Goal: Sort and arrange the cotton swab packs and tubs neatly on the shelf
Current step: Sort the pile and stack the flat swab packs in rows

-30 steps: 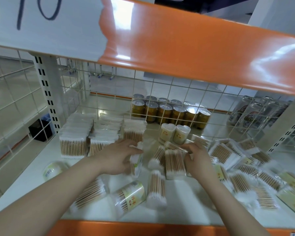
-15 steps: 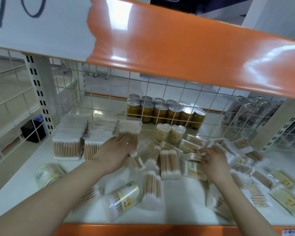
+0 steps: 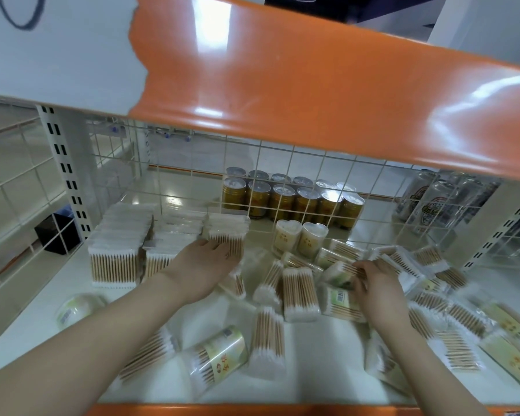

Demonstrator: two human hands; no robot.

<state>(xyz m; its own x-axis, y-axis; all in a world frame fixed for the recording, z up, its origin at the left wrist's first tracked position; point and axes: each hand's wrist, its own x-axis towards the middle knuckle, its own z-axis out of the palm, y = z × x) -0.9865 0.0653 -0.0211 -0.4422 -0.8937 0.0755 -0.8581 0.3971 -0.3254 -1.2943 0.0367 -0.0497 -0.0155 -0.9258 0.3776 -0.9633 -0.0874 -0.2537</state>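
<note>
Two bare hands work among cotton swab packs scattered on a white shelf (image 3: 312, 364).

The left hand (image 3: 203, 270) lies flat with straight fingers against the front of the third upright pack row (image 3: 227, 232), at about 11 o'clock from the shelf's middle; 2 fuller rows (image 3: 114, 250) of clear packs, wooden sticks with white tips, stand just left of it. The right hand (image 3: 376, 291), at 3 o'clock, curls its fingers round a blurred swab pack (image 3: 338, 273) in the loose heap. 2 heart-shaped tubs (image 3: 299, 240) stand upright at 12 o'clock by the wire grid (image 3: 282, 163). A round labelled tub (image 3: 215, 358) lies on its side at 6 o'clock, another round tub (image 3: 78, 307) at 9 o'clock. Gold cans (image 3: 291, 199) stand behind the grid.
</note>
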